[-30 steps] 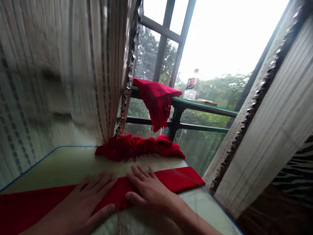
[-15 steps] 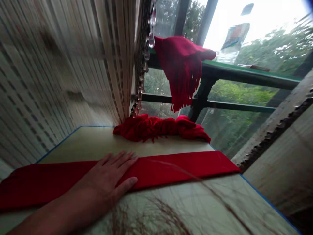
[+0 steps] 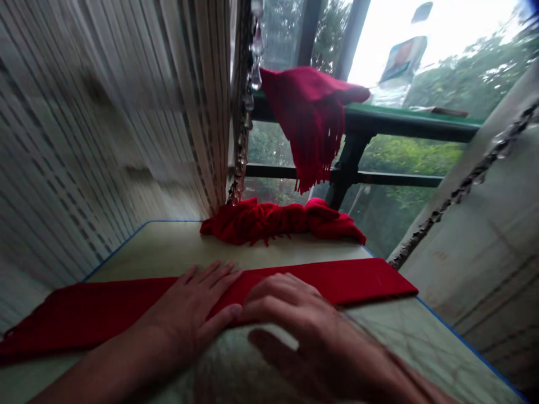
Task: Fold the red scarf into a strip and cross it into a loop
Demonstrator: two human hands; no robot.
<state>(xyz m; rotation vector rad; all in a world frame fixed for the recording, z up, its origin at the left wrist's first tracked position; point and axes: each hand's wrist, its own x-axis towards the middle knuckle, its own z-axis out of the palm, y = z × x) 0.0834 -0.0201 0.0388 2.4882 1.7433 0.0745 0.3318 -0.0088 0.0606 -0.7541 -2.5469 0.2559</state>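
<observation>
A long red cloth folded into a flat band [image 3: 337, 279] lies across the table, its left end running off towards the lower left. My left hand [image 3: 193, 303] presses flat on the band with its fingers spread. My right hand [image 3: 290, 317], slightly blurred, rests next to it with curved fingers on the band's near edge. Neither hand grips the cloth. Behind the band, a bunched red cloth [image 3: 273, 220] lies along the table's far edge, not touching my hands.
The table has a pale glass top [image 3: 168, 252] with a blue edge. Curtains hang at the left [image 3: 105, 140] and right [image 3: 475, 224]. A fringed red scarf [image 3: 309, 118] drapes over a green railing [image 3: 412, 119], and a plastic bottle [image 3: 400, 70] stands beyond it.
My right hand has come back into view onto the band's near edge, having been out of view half a second ago. My left hand stays on the band.
</observation>
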